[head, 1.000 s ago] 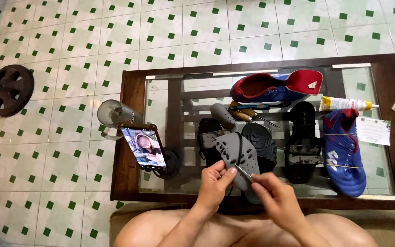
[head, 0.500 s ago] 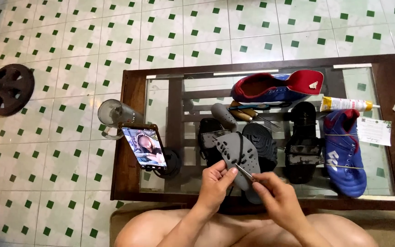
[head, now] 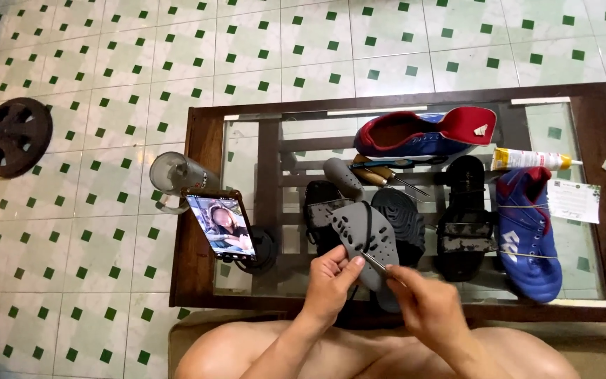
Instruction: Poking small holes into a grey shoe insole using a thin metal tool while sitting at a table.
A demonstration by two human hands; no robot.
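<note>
A floor of white tiles with small green squares spreads under a low wooden table whose glass tabletop (head: pixel 296 281) carries shoes and tools. Nearest the camera, above bare knees, the left hand (head: pixel 331 284) is clenched on the lower edge of a grey studded shoe sole (head: pixel 366 235), holding it tilted over the near rim, studs up. Just to its right, the right hand (head: pixel 426 305) pinches a thin metal awl (head: pixel 375 262) whose tip meets the sole close to the left thumb. Against the pictures from a second ago, both hands and the sole sit almost where they were; only the awl's angle seems slightly altered, which suggests fine, slow work at one spot on the sole rather than a new step. Left of the left hand a phone (head: pixel 222 226) leans on a dark round stand, its screen lit, and beyond it stands a clear glass mug (head: pixel 177 175). Just past the sole lie two black soles, and right of the right hand a black sandal (head: pixel 466 217) and a blue football boot (head: pixel 527 238) bound with elastic bands. Farther off rest wooden-handled tools (head: pixel 380 172), a yellow glue tube (head: pixel 531 159) and a second blue and red boot (head: pixel 422 133) on its side. Far left on the floor lies a dark weight plate (head: pixel 14 135).
</note>
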